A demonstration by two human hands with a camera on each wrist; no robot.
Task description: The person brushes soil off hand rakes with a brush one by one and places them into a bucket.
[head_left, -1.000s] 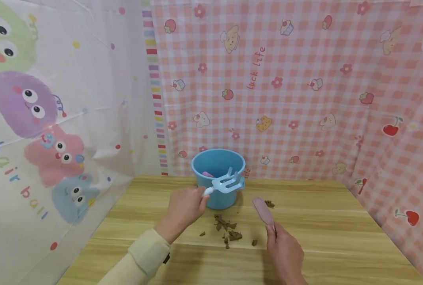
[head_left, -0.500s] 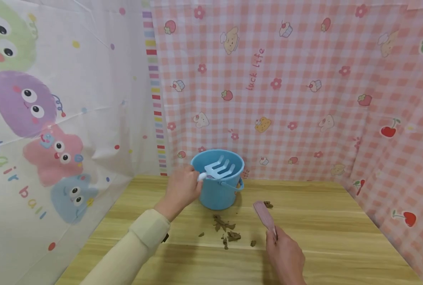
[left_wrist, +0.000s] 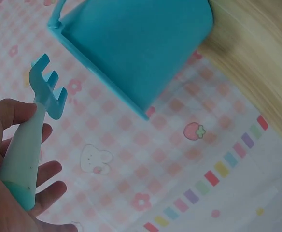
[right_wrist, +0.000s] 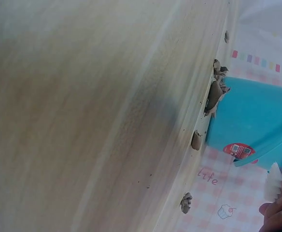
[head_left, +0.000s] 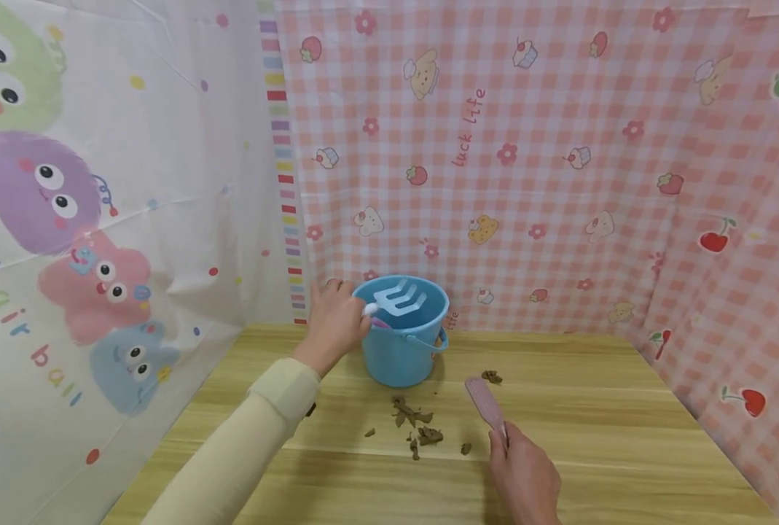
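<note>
My left hand [head_left: 334,321] holds a small light-blue toy rake [head_left: 398,299] by its pale handle, its prongs over the mouth of a blue bucket [head_left: 398,357]. The left wrist view shows the thumb along the handle [left_wrist: 22,154] and the fingers loosely behind it. Something pink [head_left: 380,323] shows inside the bucket. Lower right, my right hand [head_left: 525,470] grips a pink-backed brush [head_left: 485,401]; its white bristles [right_wrist: 273,183] appear in the right wrist view. Brown crumpled scraps [head_left: 410,413] lie on the table in front of the bucket, with another scrap [head_left: 492,376] beyond the brush tip.
The wooden table [head_left: 599,437] meets a pink checked cloth [head_left: 546,189] close behind the bucket. A white cartoon-printed cloth [head_left: 186,146] hangs on the left. The bucket's handle [head_left: 443,341] hangs down on its right side.
My left hand has carried the rake up and back from the bucket's front to over its mouth, its prongs now pointing away. The right hand with the brush has barely moved.
</note>
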